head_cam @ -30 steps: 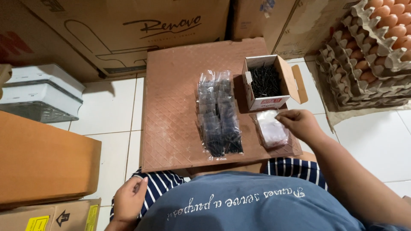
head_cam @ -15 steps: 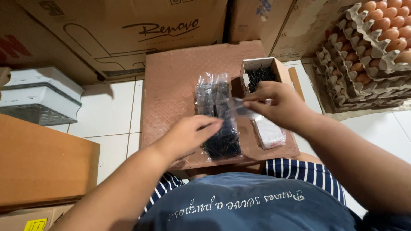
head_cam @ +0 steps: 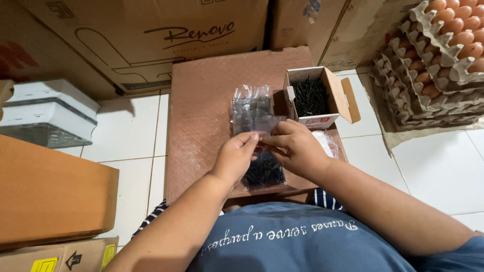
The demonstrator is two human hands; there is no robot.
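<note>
My left hand point(head_cam: 236, 155) and my right hand point(head_cam: 295, 146) meet over a brown patterned board point(head_cam: 201, 116). Together they pinch a small clear plastic bag point(head_cam: 266, 123) by its edges. Beneath them lie filled clear packets of black screws point(head_cam: 252, 108), in a row reaching toward me point(head_cam: 263, 172). An open white cardboard box of black screws point(head_cam: 308, 96) stands just right of the packets. A small stack of empty clear bags point(head_cam: 325, 141) shows partly behind my right wrist.
Stacked egg trays point(head_cam: 433, 65) with brown eggs sit at the right. Large cardboard cartons point(head_cam: 151, 35) line the back. A white and grey plastic container point(head_cam: 48, 113) and an orange-brown box point(head_cam: 45, 196) stand at the left on white floor tiles.
My left hand rose from my lap to the board. My right hand left the stack of empty bags with one bag, and both hands now hold it over the packets.
</note>
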